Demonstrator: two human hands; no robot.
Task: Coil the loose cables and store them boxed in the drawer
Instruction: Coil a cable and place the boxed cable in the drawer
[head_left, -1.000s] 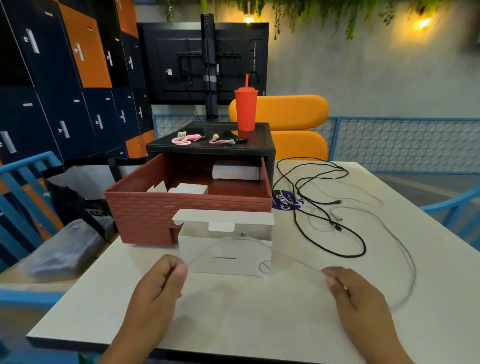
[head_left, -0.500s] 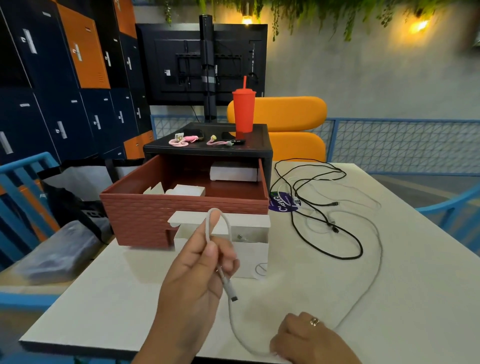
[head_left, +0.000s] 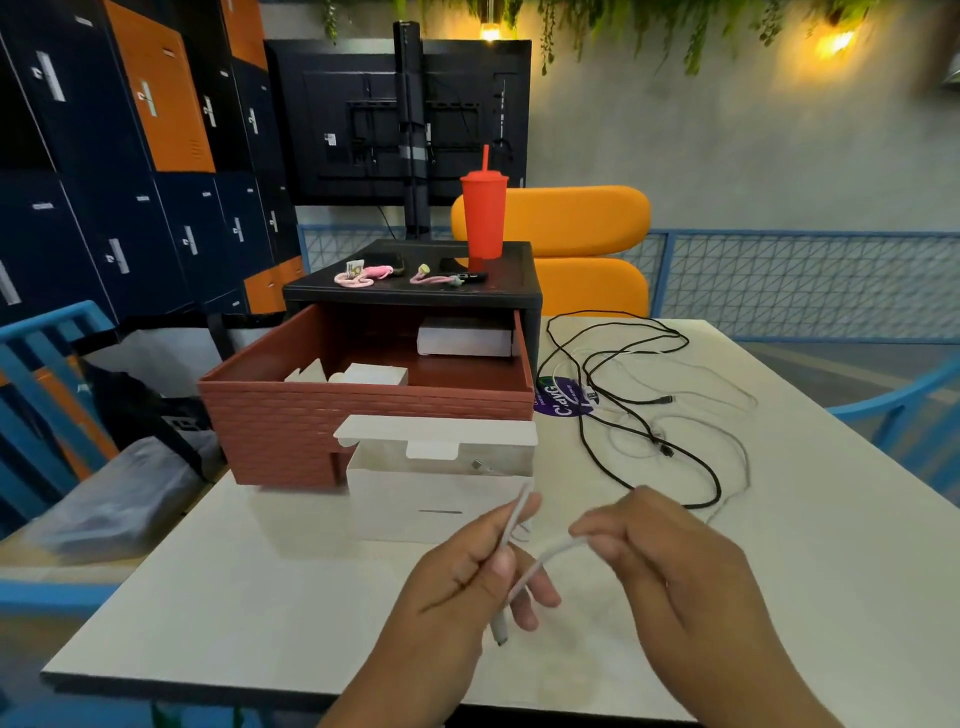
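Holding a thin white charging cable (head_left: 545, 555) between them, both hands hover over the near part of the pale grey table (head_left: 260, 597). The left hand (head_left: 467, 582) curls its fingers round the cable, thumb pressed on it, and the plug end hangs below the fist. The right hand (head_left: 670, 566) pinches the same cable between thumb and fingertips, just right of the left hand. Just beyond the hands stands an open white cardboard box (head_left: 436, 499), its lid flap raised. Touching it on the far side is a brick-red plastic drawer (head_left: 291, 415), pulled out of a black cabinet frame (head_left: 415, 296) and containing small white boxes (head_left: 465, 340). Loose black cables (head_left: 666, 451) sprawl over the table to the right of the drawer. A red plastic tumbler with a straw (head_left: 484, 218) stands on the cabinet top.
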